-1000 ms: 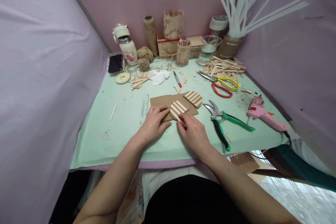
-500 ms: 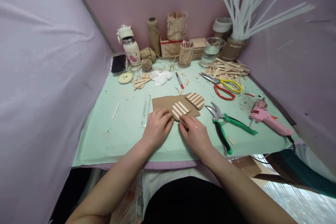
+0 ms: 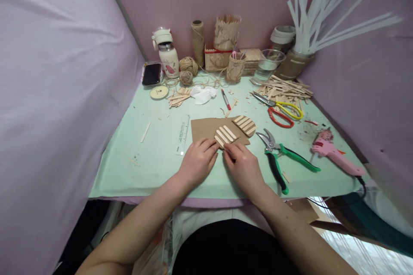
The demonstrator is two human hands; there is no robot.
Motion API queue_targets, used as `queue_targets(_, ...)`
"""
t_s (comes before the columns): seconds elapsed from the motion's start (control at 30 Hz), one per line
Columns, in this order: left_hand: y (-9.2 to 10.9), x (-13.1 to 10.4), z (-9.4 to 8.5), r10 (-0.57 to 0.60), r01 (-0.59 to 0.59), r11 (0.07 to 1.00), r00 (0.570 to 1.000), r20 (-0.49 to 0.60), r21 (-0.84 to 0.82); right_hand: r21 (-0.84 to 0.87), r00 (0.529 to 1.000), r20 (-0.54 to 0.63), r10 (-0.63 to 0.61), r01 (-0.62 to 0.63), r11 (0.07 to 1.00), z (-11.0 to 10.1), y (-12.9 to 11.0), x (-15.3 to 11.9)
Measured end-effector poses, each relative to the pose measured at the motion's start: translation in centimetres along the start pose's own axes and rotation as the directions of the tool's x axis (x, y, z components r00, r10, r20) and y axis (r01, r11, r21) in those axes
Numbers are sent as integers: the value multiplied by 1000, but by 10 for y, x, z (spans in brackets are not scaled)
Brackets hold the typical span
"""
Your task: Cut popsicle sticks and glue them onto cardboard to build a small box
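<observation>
Craft sticks lie in slanting, spaced rows on a small piece of cardboard point(image 3: 225, 135). My left hand point(image 3: 200, 157) pinches its left edge with curled fingers. At the near edge, the fingertips of my right hand point(image 3: 242, 164) are closed on the same piece. Those fingers partly cover its lower side. Underneath rests a larger brown cardboard sheet point(image 3: 201, 128). A second stick-striped piece with a rounded end point(image 3: 244, 126) lies on that sheet's right side. To the left of the sheet is a clear ruler point(image 3: 183, 135).
Right of my hands lie green-handled pruning shears point(image 3: 274, 148), scissors point(image 3: 280, 111) and a pink glue gun point(image 3: 335, 152). Behind stand a bottle point(image 3: 169, 61), twine balls point(image 3: 189, 66), a cup of water point(image 3: 267, 66) and a craft-stick pile point(image 3: 285, 89). A red-capped pen point(image 3: 226, 99) lies mid-table.
The view has swung slightly left, so the table's things appear farther right. Both hands stay at the striped cardboard piece, with only a slight shift of the right fingers.
</observation>
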State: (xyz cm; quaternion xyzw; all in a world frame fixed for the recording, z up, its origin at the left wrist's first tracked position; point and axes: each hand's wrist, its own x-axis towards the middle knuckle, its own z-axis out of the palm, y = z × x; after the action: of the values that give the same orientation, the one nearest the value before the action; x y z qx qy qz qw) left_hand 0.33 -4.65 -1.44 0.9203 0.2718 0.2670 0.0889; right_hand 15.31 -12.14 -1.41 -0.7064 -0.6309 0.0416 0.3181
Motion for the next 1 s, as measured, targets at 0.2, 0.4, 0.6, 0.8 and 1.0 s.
queue_targets(0.2,0,0,0,10,-10,1000,1000,0,9,-42,1000,1,-21,21,999,1,2,0)
queue_targets(0.4,0,0,-1,-4,3,1000,1000,15,5,-38,999,-5,-33,33,999,1,2,0)
queue_targets(0.6,0,-2,0,8,-9,999,1000,29,31,-43,1000,19,-18,19,999,0,2,1)
queue_targets(0.8,0,-1,-2,38,-43,997,997,70,69,-53,999,34,-10,12,999,1,1,1)
queue_targets(1.0,3,1,-4,32,-42,993,996,89,109,-46,1000,28,-12,13,999,0,0,1)
